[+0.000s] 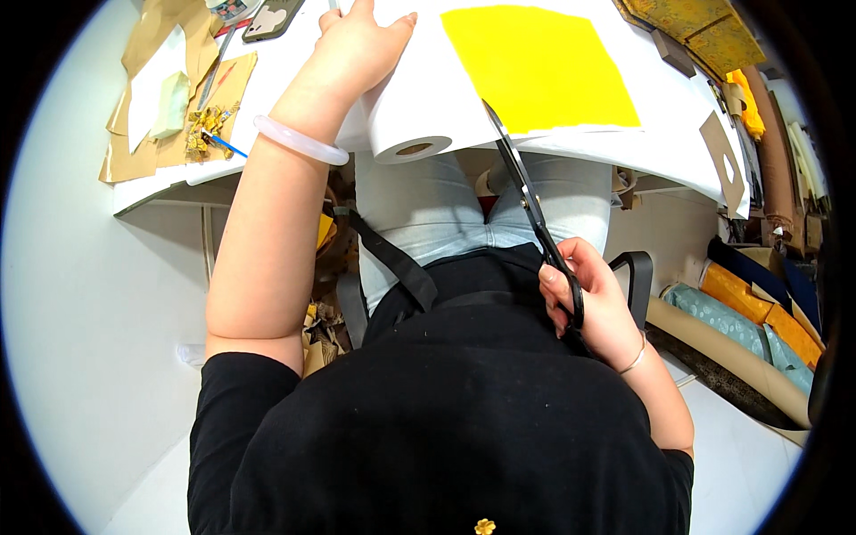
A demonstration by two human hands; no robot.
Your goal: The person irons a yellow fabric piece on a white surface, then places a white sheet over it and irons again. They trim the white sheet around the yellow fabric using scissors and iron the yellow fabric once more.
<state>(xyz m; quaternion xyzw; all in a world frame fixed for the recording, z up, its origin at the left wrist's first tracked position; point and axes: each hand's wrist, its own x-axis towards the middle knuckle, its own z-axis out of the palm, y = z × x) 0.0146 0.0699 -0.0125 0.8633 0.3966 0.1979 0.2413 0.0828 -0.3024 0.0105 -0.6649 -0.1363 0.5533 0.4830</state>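
My left hand (364, 43) reaches to the far side over a roll of white paper (388, 120), its thumb apart from the other fingers; the upper edge of the picture cuts off some fingertips. The roll lies at the table's near edge, its hollow core facing me. My right hand (588, 299) grips black-handled scissors (532, 203), with fingers in the loops. Their long blades look closed together and point away from me, the tip by the white sheet's edge. A bright yellow sheet (544, 71) lies flat on the white paper, right of the roll.
On the left lie brown paper pieces (125, 165), a pale green block (171, 105), gold scraps (207, 125) and a phone (272, 20). A dark block (673, 53) and gold patterned boards (691, 22) sit at the far right. Fabric rolls (727, 325) lean beside the table.
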